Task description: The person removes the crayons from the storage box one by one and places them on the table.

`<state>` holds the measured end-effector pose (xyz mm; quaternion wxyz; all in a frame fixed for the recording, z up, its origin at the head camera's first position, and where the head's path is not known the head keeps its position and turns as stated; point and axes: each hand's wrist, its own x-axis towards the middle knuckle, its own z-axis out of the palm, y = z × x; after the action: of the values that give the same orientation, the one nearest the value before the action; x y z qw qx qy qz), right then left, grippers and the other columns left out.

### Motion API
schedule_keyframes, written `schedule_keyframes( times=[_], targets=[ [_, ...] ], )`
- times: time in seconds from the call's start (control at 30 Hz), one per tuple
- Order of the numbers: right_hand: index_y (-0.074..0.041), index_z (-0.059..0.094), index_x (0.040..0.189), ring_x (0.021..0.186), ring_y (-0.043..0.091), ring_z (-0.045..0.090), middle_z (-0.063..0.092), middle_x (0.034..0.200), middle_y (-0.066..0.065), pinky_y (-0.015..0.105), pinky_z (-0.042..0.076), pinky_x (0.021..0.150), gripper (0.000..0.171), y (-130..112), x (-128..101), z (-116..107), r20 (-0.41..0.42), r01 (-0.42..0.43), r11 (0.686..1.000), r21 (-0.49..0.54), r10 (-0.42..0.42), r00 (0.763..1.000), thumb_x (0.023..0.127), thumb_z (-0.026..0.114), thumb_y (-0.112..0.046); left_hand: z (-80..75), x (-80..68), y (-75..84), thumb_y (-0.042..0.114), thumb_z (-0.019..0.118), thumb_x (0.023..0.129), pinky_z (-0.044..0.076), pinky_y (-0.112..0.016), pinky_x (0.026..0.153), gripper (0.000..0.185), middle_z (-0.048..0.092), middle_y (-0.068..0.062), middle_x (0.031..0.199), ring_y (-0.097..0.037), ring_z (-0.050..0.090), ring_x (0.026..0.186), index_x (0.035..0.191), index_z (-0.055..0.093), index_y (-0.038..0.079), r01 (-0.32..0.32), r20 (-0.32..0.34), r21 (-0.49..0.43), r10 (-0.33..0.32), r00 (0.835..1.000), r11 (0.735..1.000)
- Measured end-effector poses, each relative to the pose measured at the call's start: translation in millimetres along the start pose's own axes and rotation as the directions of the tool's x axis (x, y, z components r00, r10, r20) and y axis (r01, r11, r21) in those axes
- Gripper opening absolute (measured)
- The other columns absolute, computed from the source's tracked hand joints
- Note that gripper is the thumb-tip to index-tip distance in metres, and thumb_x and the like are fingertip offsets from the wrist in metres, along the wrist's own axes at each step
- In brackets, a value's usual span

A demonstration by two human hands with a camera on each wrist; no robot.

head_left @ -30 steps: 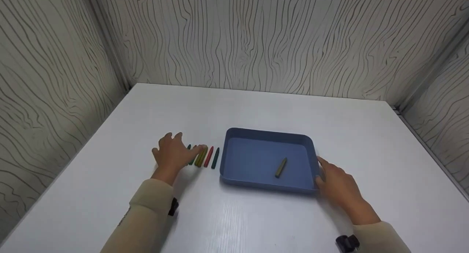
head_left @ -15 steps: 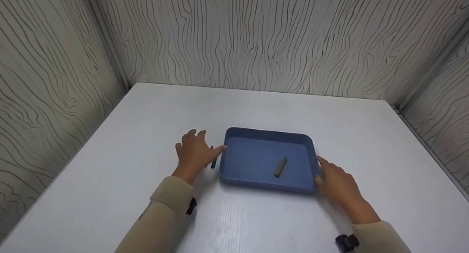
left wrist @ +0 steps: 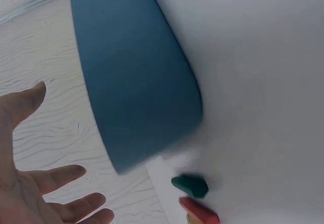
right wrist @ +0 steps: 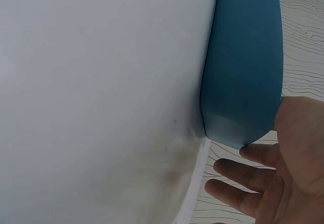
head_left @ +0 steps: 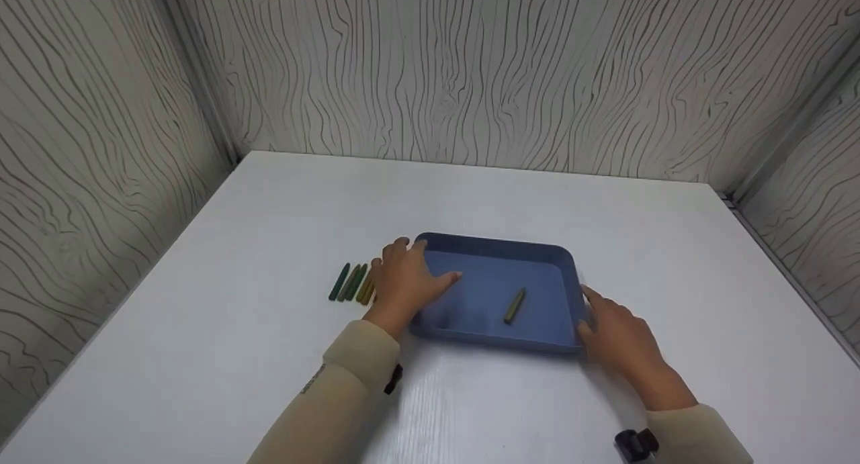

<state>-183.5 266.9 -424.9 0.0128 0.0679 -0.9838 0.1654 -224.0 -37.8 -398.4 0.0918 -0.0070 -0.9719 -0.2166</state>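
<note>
A blue tray (head_left: 497,244) sits mid-table with one olive crayon (head_left: 514,306) lying inside it. My left hand (head_left: 420,276) hovers over the tray's left edge, fingers relaxed and reaching inward, holding nothing. In the left wrist view the palm and spread fingers (left wrist: 61,176) are empty beside the tray's wall (left wrist: 136,82). Left of the tray lies a row of several crayons (head_left: 349,283); the hand hides the right end of the row in the head view, where a green crayon (left wrist: 191,184) and a red crayon (left wrist: 200,211) lie. My right hand (head_left: 594,313) rests with straight fingers (right wrist: 253,155) against the tray's right wall (right wrist: 245,62).
The white table (head_left: 470,195) is enclosed by wood-grain walls at the back (head_left: 470,68), left and right. Bare tabletop stretches behind the tray and along the near edge. A dark strap (head_left: 635,444) sits on my right sleeve.
My left hand moved right from over the crayon row to above the tray's left edge, uncovering the left crayons. The right hand, tray and olive crayon stayed put.
</note>
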Motion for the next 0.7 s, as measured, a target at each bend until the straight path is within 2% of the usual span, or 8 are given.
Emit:
schedule_keyframes(
  times=[0.4,0.7],
  targets=[
    [0.006,0.037,0.142,0.116,0.05,0.046,0.049,0.13,0.03,0.062,0.037,0.089,0.058,-0.8,-2.1,0.1,0.007,-0.001,1.0,0.006,0.001,1.0,0.091,0.056,-0.013,17.6,-4.6,30.6,0.066,0.065,0.076,0.034,-0.052,0.098,0.08,0.048,-0.014,0.136,-0.032,0.043,0.125,0.135,0.055,0.012,-0.032,0.068,0.036,0.029,0.997,0.999],
    [0.005,0.036,0.142,0.118,0.05,0.044,0.048,0.132,0.03,0.062,0.036,0.091,0.057,0.0,-1.1,0.6,0.0,0.002,1.0,0.006,-0.002,1.0,0.091,0.054,-0.013,34.4,-10.3,49.1,0.062,0.068,0.077,0.033,-0.052,0.1,0.076,0.052,-0.013,0.132,-0.03,0.046,0.123,0.131,0.058,0.01,-0.056,0.101,0.033,0.052,0.993,0.998]
  ],
)
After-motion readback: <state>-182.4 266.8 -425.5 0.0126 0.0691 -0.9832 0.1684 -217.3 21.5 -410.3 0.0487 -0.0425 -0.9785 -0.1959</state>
